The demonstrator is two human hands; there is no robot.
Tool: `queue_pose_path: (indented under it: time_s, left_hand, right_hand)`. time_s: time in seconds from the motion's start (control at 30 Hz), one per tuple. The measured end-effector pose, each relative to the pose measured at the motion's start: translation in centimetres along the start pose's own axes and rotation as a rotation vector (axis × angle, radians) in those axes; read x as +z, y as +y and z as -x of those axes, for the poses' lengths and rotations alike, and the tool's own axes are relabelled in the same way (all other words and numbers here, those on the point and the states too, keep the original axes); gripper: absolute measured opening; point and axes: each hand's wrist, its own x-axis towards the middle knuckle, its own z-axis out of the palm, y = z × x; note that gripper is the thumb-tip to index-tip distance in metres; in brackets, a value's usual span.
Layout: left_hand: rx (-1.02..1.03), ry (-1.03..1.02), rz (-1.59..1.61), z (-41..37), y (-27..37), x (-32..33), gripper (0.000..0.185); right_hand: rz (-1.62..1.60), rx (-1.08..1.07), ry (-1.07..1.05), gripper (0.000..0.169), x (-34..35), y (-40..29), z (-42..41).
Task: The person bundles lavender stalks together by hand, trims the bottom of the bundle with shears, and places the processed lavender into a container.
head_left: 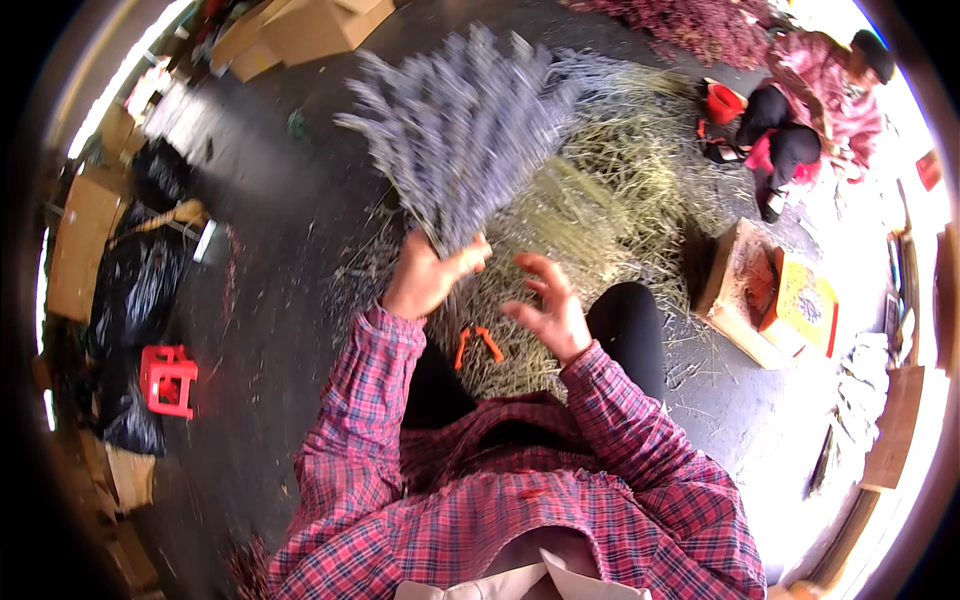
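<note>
A large bundle of dried lavender point(457, 135) fans out ahead of me, its purple heads pointing away and blurred. My left hand point(427, 274) is wrapped around the stems near their lower part. Just to the right, my right hand point(551, 307) hangs with fingers curled apart and nothing in it. Orange-handled pruning shears point(480, 343) lie on the straw between my knees, below both hands. Beneath and beyond them spreads a heap of pale cut stems point(630, 165), with more purple heads at its far end.
A red plastic stool point(168, 380) stands at left near black plastic bags point(142, 277) and cardboard boxes point(84, 244). At right is an open carton point(739, 300) beside an orange container point(806, 304). A seated person point(825, 97) works near a red bucket point(724, 103) and reddish dried plants point(686, 26).
</note>
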Motion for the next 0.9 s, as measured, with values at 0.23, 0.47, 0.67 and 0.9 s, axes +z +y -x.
queue_pose_path:
  time_s: [0.23,0.47,0.67,0.9]
  left_hand:
    - [0.015,-0.474,-0.161,-1.4,-0.6,6.4,0.018]
    - [-0.049,-0.619,-0.095,-4.5,2.4,13.4,0.017]
    - [0.060,-0.860,-0.323,-9.5,7.8,22.5,0.039]
    - [0.510,-0.698,-0.323,-12.1,11.2,30.6,0.088]
  right_hand:
    - [-0.317,0.079,-0.273,0.076,-0.6,2.3,0.3]
    - [-0.361,-0.010,0.035,0.069,-2.9,1.3,0.5]
    - [-0.618,-0.167,0.475,0.057,-7.9,-2.0,-0.7]
    - [-0.762,-0.192,0.788,0.017,-27.3,-4.2,0.6]
